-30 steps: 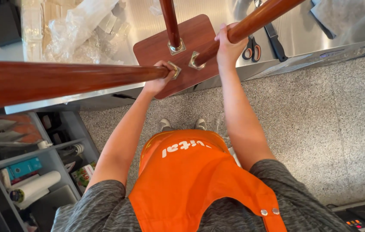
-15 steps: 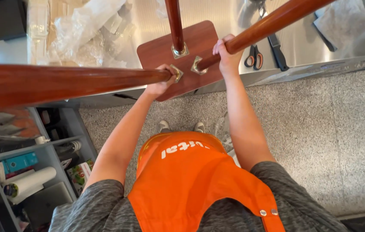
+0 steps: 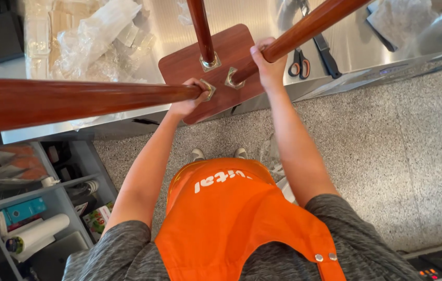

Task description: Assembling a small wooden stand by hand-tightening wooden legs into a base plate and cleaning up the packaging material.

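Head view, looking straight down. Both arms reach forward and up the frame, elbows slightly bent, forearms bare, grey sleeves at the bottom edge.

Left hand point(image 3: 188, 103), centre of frame: fingers curled shut around the base of the left leg point(image 3: 75, 104), just where it meets a brass bracket point(image 3: 208, 89). That leg runs from the bracket out to the left edge of the frame, pointing towards the camera.

Right hand point(image 3: 269, 65), upper centre: closed in a full wrap around the right leg point(image 3: 309, 28), thumb side up, a little above that leg's bracket point(image 3: 233, 77). The leg slants off to the upper right.

Third leg point(image 3: 201, 28), untouched, rises to the top edge from its own bracket point(image 3: 209, 63).

Count: three legs, three brackets visible, one board point(image 3: 179, 65).

The board, dark reddish wood with rounded corners, lies upside down on the steel bench point(image 3: 262, 21) in the upper middle of the frame, its near corner past the bench edge.

On the bench: one pair of scissors point(image 3: 300, 62) with red-and-black handles, just right of the right hand; crumpled clear plastic point(image 3: 96, 39) at upper left.

Orange apron point(image 3: 231, 218) fills the lower centre. Two shoes point(image 3: 218, 154) show on the speckled floor point(image 3: 387, 156). Shelves point(image 3: 28, 198) at lower left hold a paper roll point(image 3: 36, 237) and small boxes.
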